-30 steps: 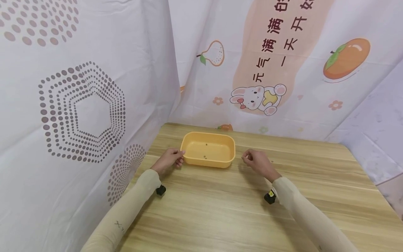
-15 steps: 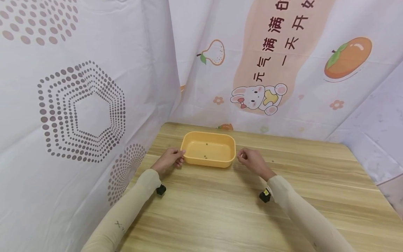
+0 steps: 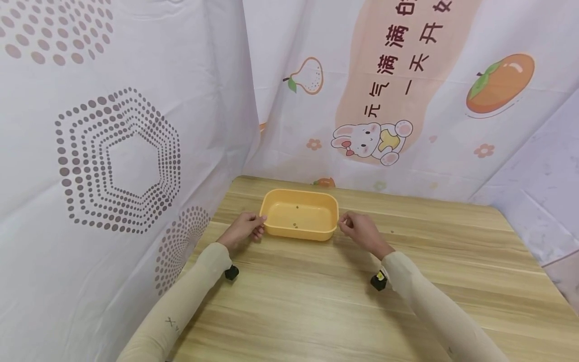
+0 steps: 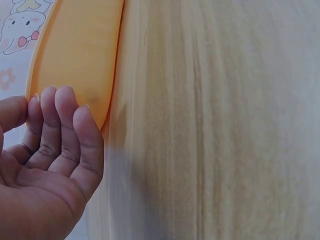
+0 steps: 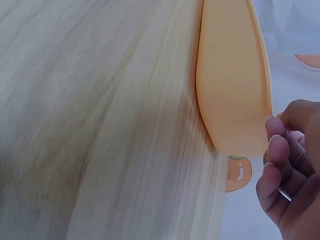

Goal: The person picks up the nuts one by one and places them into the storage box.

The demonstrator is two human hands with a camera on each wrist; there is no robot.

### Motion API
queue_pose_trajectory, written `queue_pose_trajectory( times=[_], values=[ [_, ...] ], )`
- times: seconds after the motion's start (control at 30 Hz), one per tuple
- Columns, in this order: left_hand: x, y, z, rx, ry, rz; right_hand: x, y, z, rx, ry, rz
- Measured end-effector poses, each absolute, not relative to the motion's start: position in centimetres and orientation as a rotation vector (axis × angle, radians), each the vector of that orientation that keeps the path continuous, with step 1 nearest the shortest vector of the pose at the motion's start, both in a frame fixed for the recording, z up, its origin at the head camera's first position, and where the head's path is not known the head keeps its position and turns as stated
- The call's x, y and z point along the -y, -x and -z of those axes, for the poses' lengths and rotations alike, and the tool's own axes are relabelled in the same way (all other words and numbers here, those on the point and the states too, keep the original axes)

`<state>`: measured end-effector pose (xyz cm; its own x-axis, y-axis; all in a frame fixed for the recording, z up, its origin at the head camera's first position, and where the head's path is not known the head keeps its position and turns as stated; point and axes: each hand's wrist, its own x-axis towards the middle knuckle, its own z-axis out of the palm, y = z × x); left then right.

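A shallow yellow-orange plastic bin [image 3: 300,234] with rounded corners sits upright on the wooden table, towards its back edge. My left hand [image 3: 244,229] pinches the rim at the bin's left end; in the left wrist view the thumb lies on one side of the rim, and the curled fingers [image 4: 65,117] face the outer wall. At the opposite end my right hand [image 3: 362,230] has thumb and forefinger together on the rim. The right wrist view shows its other fingers [image 5: 272,177] curled beside the wall. Several small dark specks [image 3: 295,225] dot the bin's floor.
The wood-grain table [image 3: 312,301] extends towards me and to the right. A dotted white curtain [image 3: 203,125] hangs close along the left side, and a printed one [image 3: 289,136] stands behind the bin. A tiny dark speck [image 3: 392,232] lies on the table right of my right hand.
My right hand has moved left from beside the bin, bringing its thumb and forefinger onto the right-hand rim. The left hand and the bin have stayed in place.
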<state>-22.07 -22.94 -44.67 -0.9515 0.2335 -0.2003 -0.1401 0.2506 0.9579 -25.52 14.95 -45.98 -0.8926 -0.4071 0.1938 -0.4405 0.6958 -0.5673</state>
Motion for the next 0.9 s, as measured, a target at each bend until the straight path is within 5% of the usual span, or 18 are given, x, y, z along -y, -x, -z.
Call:
queue_pose_trajectory(
  times=[0.9],
  values=[
    [23.8, 23.8, 47.9, -2.243, -0.083, -1.766, -13.6, 25.7, 46.4, 2.824, -0.767, -0.946]
  ],
)
